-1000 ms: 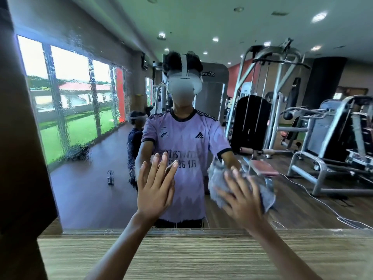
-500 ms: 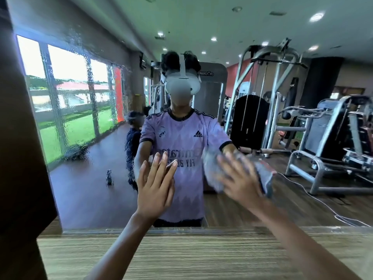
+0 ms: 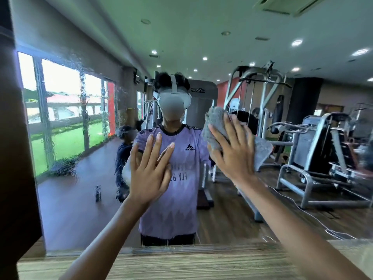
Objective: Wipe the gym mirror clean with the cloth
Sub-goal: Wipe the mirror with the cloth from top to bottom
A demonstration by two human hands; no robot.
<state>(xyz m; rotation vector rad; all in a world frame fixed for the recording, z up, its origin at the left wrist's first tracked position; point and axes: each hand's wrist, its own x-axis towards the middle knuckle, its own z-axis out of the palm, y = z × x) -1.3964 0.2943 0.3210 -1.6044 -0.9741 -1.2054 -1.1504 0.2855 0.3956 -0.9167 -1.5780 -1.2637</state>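
Note:
The gym mirror (image 3: 262,209) fills most of the view, and its left part is streaked with wet droplets. My right hand (image 3: 234,154) presses a grey cloth (image 3: 215,126) flat against the glass with straight fingers, at about the height of my reflected shoulder. The cloth shows above and to the right of the hand. My left hand (image 3: 150,174) lies flat on the mirror with fingers spread, left of and lower than the right hand, and holds nothing.
A wood-grain ledge (image 3: 181,265) runs along the mirror's bottom edge. A dark wall panel (image 3: 14,158) borders the mirror on the left. The glass reflects a person in a purple shirt, gym machines, windows and a small bottle on the floor.
My right hand has carried the cloth up the glass from waist height to shoulder height. My left hand stays flat on the mirror in the same place.

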